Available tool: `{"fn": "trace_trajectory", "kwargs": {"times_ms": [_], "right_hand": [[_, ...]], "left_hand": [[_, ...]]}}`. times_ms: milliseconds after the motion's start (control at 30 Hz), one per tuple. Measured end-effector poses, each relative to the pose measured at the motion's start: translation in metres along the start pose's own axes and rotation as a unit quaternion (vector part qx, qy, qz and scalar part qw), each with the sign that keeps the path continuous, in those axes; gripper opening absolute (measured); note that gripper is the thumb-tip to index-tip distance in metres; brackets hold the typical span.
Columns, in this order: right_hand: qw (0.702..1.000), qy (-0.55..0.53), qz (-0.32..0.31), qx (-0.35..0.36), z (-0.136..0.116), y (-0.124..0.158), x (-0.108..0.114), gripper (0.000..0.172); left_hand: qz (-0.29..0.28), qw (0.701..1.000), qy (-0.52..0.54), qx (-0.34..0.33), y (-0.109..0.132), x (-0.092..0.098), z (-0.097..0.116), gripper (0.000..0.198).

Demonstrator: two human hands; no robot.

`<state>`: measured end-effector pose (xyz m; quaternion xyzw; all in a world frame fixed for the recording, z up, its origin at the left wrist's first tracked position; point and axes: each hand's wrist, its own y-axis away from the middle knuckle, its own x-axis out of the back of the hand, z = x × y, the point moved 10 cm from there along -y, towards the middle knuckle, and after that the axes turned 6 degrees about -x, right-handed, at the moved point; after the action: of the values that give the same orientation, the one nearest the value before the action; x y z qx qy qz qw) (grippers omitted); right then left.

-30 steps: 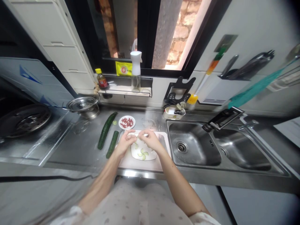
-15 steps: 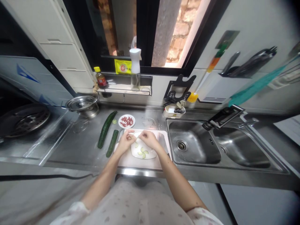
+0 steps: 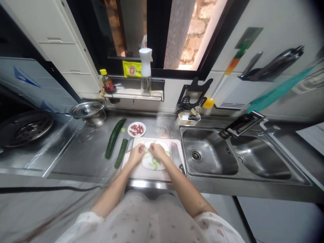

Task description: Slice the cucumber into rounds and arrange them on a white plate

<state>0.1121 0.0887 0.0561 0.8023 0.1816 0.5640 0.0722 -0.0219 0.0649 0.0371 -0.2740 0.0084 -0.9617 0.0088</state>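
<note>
On a pale cutting board (image 3: 136,173) lies a white plate (image 3: 163,166) with thin green-edged cucumber slices (image 3: 155,164) fanned like a pinwheel, and more slices near its rim. My left hand (image 3: 137,153) is at the plate's left side, its thumb and fingers pinched at a small cucumber slice (image 3: 146,149). Close beside it, my right hand (image 3: 157,151) bends over the upper plate with fingertips pinched together; what they hold is hidden. A knife (image 3: 175,151) with a black handle rests on the board's right side.
Left of the board lie a long cucumber (image 3: 115,139), a shorter cut cucumber (image 3: 121,153) and a cucumber end (image 3: 123,129). A small plate of red pieces (image 3: 137,129) sits behind. To the right is a double sink (image 3: 210,153); a lidded steel pot (image 3: 88,111) stands at left.
Both hands have come down slightly onto the plate, the right one turning further over it. More slices near the plate's right rim now show. The view has shifted a little.
</note>
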Motion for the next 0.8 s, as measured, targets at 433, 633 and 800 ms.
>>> {"fn": "trace_trajectory", "kwargs": {"times_ms": [433, 633, 800], "right_hand": [[0.998, 0.055, -0.035, -0.012, 0.003, -0.011, -0.026, 0.026], [0.997, 0.066, -0.039, -0.009, 0.001, -0.015, -0.032, 0.026], [0.997, 0.075, -0.037, -0.002, 0.0, -0.015, -0.033, 0.025]], "left_hand": [[-0.047, 0.986, -0.159, -0.015, -0.004, -0.017, -0.009, 0.027], [-0.064, 0.975, -0.212, -0.008, -0.004, -0.021, -0.011, 0.028], [-0.066, 0.968, -0.242, 0.003, -0.004, -0.02, -0.013, 0.027]]}}
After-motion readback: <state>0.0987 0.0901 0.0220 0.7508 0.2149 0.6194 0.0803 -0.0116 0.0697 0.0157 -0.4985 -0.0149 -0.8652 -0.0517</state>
